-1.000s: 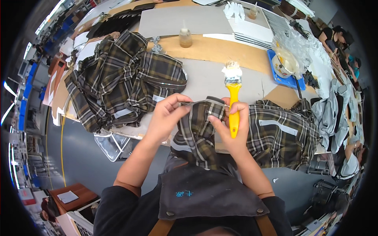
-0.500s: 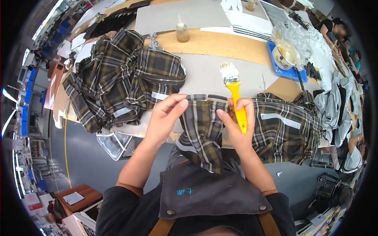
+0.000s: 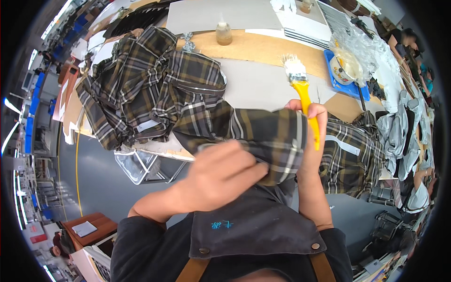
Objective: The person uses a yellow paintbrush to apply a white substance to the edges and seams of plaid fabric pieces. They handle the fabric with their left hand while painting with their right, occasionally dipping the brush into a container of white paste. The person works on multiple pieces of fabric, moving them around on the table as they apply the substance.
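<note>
A strip of olive plaid cloth (image 3: 258, 124) stretches between a large plaid heap (image 3: 127, 94) on the left and my right hand (image 3: 311, 159), whose fingers curl over its right end. That hand also grips a yellow-handled paintbrush (image 3: 303, 91), upright, its bristles caked with white paste. My left hand (image 3: 218, 174) is blurred over the cloth's lower edge, fingers curled closed; what they hold is hidden. Behind my right hand lies more plaid fabric (image 3: 350, 171) with a pale strip (image 3: 343, 144) on it.
On the workbench (image 3: 251, 47) stand a bottle (image 3: 223, 35) and a blue tray (image 3: 346, 89) holding a bowl (image 3: 342, 70). Grey garments (image 3: 397, 127) lie at right. A co-worker (image 3: 399, 44) is at upper right. A metal-framed stool (image 3: 136, 169) stands below the bench's left.
My left hand has dropped from the cloth's top edge and turned inward. My right hand and brush have moved right and up. The held cloth now spreads sideways instead of hanging down.
</note>
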`<state>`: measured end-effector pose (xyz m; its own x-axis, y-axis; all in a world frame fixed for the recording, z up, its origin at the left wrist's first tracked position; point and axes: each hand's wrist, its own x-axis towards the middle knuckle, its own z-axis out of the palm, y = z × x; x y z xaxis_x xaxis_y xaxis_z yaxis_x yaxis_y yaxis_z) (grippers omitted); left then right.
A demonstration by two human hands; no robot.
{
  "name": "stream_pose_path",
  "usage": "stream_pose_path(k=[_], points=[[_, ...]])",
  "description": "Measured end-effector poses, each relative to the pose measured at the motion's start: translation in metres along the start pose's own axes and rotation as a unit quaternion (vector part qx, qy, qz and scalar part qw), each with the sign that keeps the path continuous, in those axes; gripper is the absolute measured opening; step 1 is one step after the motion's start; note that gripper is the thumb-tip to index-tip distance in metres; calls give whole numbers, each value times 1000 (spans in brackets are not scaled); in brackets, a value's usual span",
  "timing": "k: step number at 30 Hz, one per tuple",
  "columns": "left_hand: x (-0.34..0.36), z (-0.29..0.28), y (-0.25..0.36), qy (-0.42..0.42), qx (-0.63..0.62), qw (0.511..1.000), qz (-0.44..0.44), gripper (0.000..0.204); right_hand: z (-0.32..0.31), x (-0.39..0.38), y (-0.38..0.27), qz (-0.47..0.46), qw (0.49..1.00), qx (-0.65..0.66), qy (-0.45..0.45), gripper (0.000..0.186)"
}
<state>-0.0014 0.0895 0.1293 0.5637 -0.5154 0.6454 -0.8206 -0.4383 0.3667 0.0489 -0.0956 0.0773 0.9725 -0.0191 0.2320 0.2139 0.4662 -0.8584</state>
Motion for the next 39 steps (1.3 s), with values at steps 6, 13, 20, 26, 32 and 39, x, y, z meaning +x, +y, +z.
stream_pose_path(k=[6,13,20,26,32,39], points=[[-63,106,-15,-41,-130,976,-167,15,-32,-26,27,3,957,-289,-25,46],[-59,56,-56,143,152,955,-209,17,-56,-46,44,-45,923,-383,1,38],[-74,23,-93,195,-154,842,-478,8,-46,-39,33,-102,921,-375,16,35],[-86,-1,-77,426,-267,794,-343,4,-40,-35,29,-91,954,-280,50,38],[-164,-8,-66,139,-348,785,-493,15,-51,-51,32,-16,947,-320,6,38],[-171,9,-78,48,-272,727,-628,18,-55,-77,38,-4,924,-380,-53,39]])
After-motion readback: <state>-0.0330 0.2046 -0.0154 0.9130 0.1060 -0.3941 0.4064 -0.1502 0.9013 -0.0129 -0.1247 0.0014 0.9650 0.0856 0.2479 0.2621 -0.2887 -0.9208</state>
